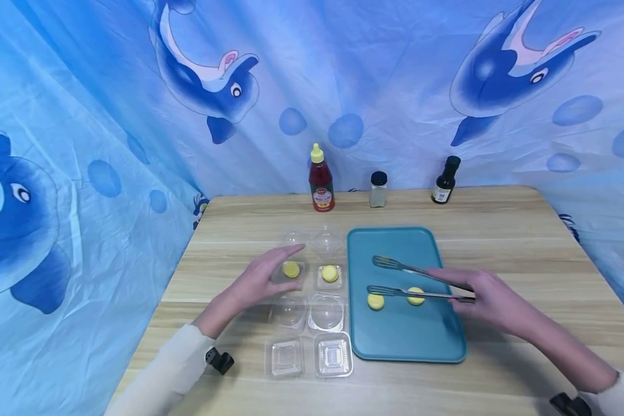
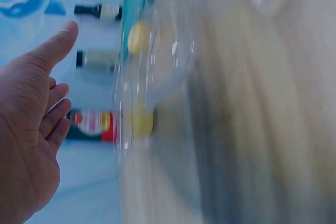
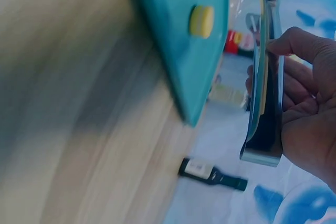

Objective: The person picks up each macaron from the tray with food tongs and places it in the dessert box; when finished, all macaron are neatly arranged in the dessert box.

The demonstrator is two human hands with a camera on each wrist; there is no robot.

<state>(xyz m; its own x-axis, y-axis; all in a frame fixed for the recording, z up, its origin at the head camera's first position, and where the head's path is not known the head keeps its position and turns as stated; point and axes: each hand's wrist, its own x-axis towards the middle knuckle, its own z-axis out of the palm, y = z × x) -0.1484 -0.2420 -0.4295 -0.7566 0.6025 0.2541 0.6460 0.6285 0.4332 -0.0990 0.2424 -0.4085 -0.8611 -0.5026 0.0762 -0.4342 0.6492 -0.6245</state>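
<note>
My right hand (image 1: pixel 486 297) holds metal tongs (image 1: pixel 421 293) over the blue tray (image 1: pixel 405 341), the tongs' arms apart with nothing between them. Under the tongs on the tray lie two yellow round pieces, one (image 1: pixel 375 301) at the left and one (image 1: pixel 415 296) at the right. My left hand (image 1: pixel 257 276), thumb and fingers spread, is beside a clear box holding a yellow piece (image 1: pixel 291 269); whether it touches the box I cannot tell. A second yellow piece (image 1: pixel 330 273) sits in the neighbouring clear box. In the right wrist view, thumb and fingers grip the tongs (image 3: pixel 268 87).
Two clear containers (image 1: pixel 326 312) (image 1: pixel 334 355) stand in the right column near the front, with others beside them. Along the table's back edge are a red sauce bottle (image 1: pixel 322 185), a black-capped jar (image 1: pixel 378 190) and a dark bottle (image 1: pixel 444 182). A dolphin-print cloth (image 1: pixel 395 86) hangs behind.
</note>
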